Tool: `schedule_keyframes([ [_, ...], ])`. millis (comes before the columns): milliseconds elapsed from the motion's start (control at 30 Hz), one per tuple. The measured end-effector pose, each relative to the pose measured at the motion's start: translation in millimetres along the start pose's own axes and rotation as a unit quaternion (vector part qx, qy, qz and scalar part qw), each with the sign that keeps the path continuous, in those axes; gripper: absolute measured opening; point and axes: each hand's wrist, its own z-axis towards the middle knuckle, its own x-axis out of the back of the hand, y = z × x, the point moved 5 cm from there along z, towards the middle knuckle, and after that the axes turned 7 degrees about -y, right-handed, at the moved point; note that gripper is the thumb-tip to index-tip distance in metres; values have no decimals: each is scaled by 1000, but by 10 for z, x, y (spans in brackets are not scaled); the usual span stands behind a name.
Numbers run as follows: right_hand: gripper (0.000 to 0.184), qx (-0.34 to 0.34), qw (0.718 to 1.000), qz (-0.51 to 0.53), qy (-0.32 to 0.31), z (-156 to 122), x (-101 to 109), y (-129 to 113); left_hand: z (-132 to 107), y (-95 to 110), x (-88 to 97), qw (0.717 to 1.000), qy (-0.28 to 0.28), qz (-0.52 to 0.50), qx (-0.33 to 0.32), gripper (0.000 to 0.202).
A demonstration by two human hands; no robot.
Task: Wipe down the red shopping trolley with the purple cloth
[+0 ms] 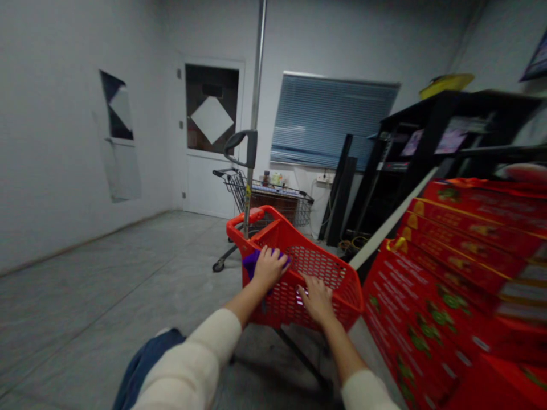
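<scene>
Gripping a purple item [252, 263] at the near rim of a red cart [284, 307], lower center of the frame: left hand [270, 267] closed over it, fingers curled down. The item appears soft and light, likely to give under the fingers, and its exposed edge beside the hand looks the easiest hold. Right hand [316, 300] closed on the cart's mesh rim, fingers bent over the plastic; a small shiny mark beside them is too unclear to name. Nothing else can be made out inside the cart. Right of frame: stacked red boxes [453, 267]. Upper center, beyond: a wire cart [273, 196] holding small bottles [266, 179].
</scene>
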Motion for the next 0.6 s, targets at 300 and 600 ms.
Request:
schedule_keyframes([
  [300,46,-11,1000,-6,10,17,-48,-114,-44,-449,131,993,46,27,105,24],
  [600,45,-26,999,-33,11,-24,-13,-134,-107,277,-118,993,30,-22,110,20],
])
